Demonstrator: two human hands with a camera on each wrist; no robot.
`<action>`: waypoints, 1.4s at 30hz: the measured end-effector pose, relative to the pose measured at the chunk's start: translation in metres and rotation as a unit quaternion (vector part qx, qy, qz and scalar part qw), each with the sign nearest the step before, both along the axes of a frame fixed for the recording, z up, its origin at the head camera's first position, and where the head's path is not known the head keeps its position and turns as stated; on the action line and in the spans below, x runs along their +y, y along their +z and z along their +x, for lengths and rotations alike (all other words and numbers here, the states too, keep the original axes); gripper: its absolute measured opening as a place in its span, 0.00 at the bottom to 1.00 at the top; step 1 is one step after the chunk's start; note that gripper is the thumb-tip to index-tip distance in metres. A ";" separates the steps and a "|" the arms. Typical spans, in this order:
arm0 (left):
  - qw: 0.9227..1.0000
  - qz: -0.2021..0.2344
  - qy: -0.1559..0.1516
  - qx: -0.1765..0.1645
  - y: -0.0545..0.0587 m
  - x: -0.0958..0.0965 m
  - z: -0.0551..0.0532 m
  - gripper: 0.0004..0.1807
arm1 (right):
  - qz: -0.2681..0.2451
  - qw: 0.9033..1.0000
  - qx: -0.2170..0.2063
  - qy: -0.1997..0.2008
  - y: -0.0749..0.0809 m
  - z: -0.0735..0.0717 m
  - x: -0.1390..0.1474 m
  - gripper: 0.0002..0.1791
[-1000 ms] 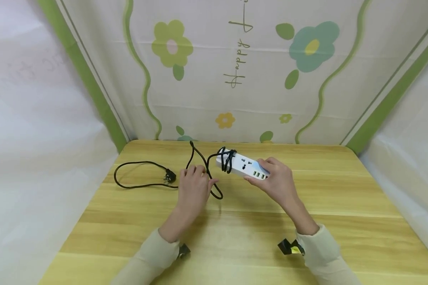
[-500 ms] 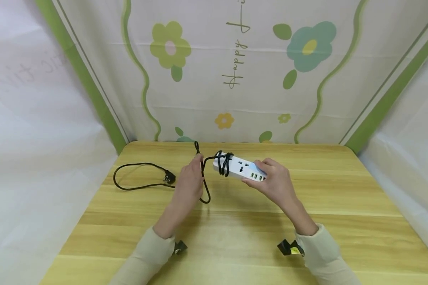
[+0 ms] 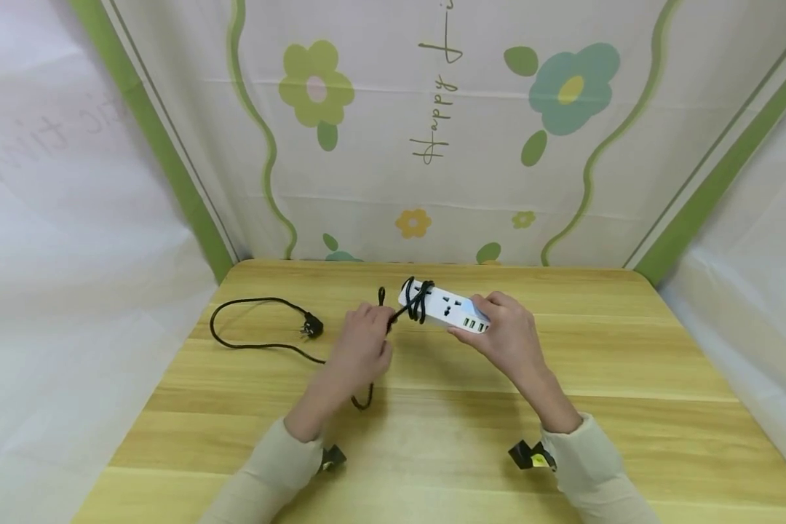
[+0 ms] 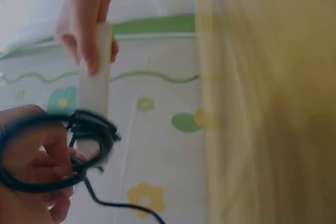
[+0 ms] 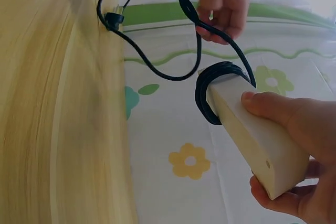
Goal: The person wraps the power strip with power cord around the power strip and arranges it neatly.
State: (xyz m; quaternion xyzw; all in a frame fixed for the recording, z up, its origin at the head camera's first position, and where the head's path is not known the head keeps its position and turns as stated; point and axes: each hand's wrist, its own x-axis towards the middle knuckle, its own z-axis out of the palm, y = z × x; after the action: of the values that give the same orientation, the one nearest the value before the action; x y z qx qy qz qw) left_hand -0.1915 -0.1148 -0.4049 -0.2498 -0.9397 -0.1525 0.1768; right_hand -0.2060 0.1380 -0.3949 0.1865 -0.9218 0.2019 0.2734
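A white power strip [image 3: 455, 309] with sockets and USB ports is held tilted above the table by my right hand [image 3: 507, 331], thumb on top and fingers beneath its right end. Several turns of black cord [image 3: 416, 300] wrap its left end, and in the right wrist view the wrapped cord [image 5: 207, 95] sits round the strip's far end. Close to that end, my left hand [image 3: 360, 342] grips the cord, with a small loop above the fingers and another hanging below the wrist. In the left wrist view a blurred cord loop [image 4: 39, 186] passes in front of that hand.
The cord's black plug [image 3: 311, 325] lies at the left on the wooden table [image 3: 432, 451], beside a wide curve of cord. A flower-patterned cloth [image 3: 380, 160] hangs behind the back edge, and white sheets flank both sides.
My left hand moved slightly left, then back right toward the strip, still with the cord. The back loop dropped and shifted right; the front loop slid down-left. My right hand stayed nearly still.
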 end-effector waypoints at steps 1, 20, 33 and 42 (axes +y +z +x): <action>1.000 -0.016 -0.001 0.018 -0.002 0.004 0.001 0.17 | 0.002 1.000 0.000 0.000 -0.001 0.000 0.000 0.33; 0.983 -0.121 -0.097 0.097 0.006 0.032 0.040 0.08 | 0.005 0.998 -0.033 -0.046 -0.006 -0.008 0.009 0.35; 0.984 -0.149 -0.078 0.051 -0.010 0.027 0.029 0.11 | -0.085 0.993 -0.006 -0.078 0.015 -0.011 0.036 0.34; 0.980 -0.109 -0.098 -0.132 -0.005 0.016 0.029 0.09 | -0.139 0.983 -0.019 -0.121 0.023 -0.014 0.058 0.34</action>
State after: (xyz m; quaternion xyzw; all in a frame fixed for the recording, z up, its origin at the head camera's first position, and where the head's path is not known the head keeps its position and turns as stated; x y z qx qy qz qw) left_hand -0.1622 -0.0986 -0.4101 -0.3364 -0.9367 -0.0972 0.0069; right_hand -0.2202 0.1961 -0.3723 0.0295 -0.9054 0.2970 0.3020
